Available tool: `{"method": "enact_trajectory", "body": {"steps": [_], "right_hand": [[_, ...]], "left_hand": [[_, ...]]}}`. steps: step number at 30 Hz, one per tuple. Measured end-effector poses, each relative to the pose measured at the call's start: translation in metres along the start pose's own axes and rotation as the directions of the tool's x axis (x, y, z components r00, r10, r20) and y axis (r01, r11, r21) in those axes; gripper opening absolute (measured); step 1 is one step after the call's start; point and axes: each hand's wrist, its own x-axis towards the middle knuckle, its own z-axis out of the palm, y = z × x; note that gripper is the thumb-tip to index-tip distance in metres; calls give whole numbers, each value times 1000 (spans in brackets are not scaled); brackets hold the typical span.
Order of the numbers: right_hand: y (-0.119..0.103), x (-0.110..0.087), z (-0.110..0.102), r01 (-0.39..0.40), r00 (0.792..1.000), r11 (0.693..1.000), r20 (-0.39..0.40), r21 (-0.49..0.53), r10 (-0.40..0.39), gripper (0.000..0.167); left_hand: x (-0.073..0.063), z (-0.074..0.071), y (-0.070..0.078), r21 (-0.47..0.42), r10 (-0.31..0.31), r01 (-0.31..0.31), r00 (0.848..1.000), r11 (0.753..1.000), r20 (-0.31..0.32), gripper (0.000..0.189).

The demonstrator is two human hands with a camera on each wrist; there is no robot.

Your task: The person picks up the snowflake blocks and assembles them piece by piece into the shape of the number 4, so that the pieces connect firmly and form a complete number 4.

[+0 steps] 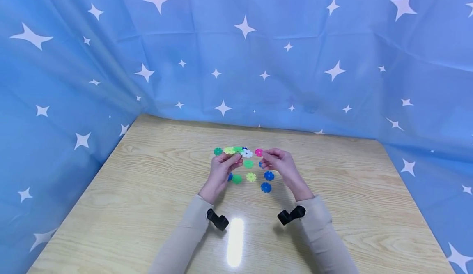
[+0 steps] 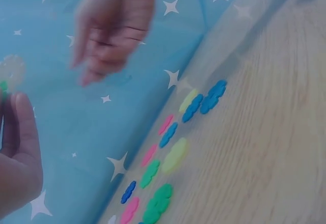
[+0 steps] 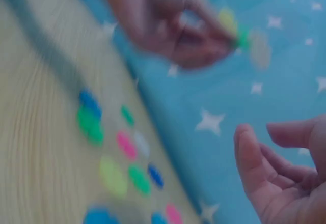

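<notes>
Left hand (image 1: pixel 221 168): pinching joined discs (image 1: pixel 229 150), yellow, green, white. Right hand (image 1: pixel 283 165): thumb and fingers parted, right of these. Loose discs (image 1: pixel 266 187): on table (image 1: pixel 369 208), below hands.

Cannot read any text, label, brand, number or sign, whether in the head view or in either wrist view.
</notes>
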Motion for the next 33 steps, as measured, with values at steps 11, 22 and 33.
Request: {"method": "enact_trajectory", "body": {"steps": [11, 22, 33], "right_hand": [[47, 17, -37, -46, 988, 974, -157, -220, 11, 34], [66, 26, -55, -18, 987, 882, -151, -470, -61, 31], [57, 27, -53, 46, 995, 757, -35, -652, -91, 23]], "left_hand": [[1, -3, 10, 16, 20, -20, 1000, 1000, 11, 31], [2, -2, 18, 6, 49, -49, 999, 999, -1, 30], [4, -3, 19, -10, 50, -50, 999, 999, -9, 31]]}}
